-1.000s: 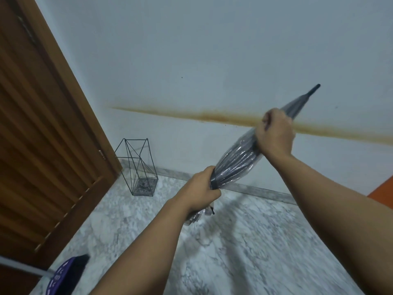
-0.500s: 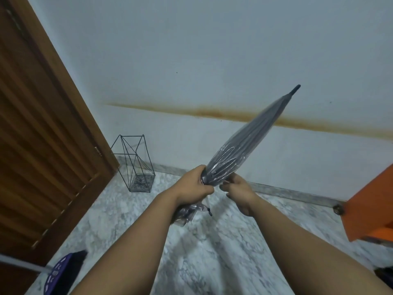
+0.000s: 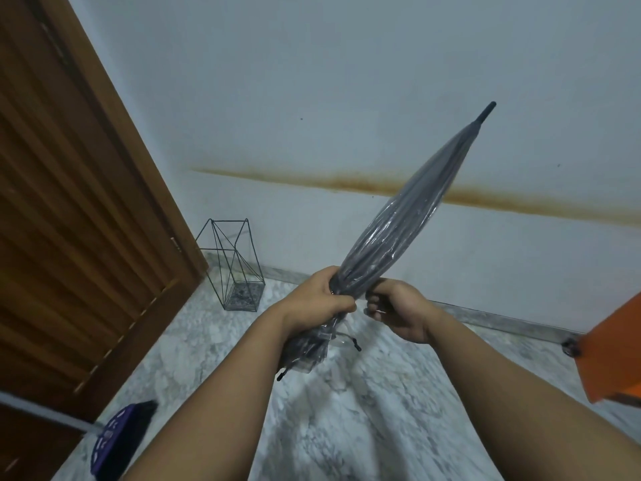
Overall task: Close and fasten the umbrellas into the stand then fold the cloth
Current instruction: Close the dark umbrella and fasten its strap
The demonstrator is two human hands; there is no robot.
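The right hand (image 3: 399, 312) had dropped beside the left hand (image 3: 321, 302), both clamped on the umbrella (image 3: 399, 223); loosened, its folds might spring open

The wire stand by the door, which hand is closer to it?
Left. The left hand grips the umbrella on the side toward the stand; the right hand is farther away.

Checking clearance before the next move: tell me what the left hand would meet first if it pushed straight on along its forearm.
Probably the umbrella that the left hand already grips; beyond it the white wall, though depth is unclear.
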